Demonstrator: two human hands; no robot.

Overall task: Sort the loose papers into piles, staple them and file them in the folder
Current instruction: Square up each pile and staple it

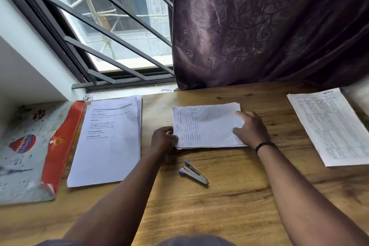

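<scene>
Right now my left hand (164,139) pinches the left edge of the handwritten pile (207,126), fingers curled round the sheets, while my right hand (250,129) rests on the pile's right end with fingers loosely spread and lying flat on the top page. That pile lies crosswise in the middle of the desk (229,205), nearer the far edge. Just nearer me, apart from the paper, lies the stapler (193,172) with its blue tips pointing to the far left. Toward the left edge sits a thick printed pile (108,142), and beside it, at the left edge, lies the red-trimmed folder (32,150). Near the right edge lies a table-printed pile (329,126). A black band (264,146) circles my right wrist.
</scene>
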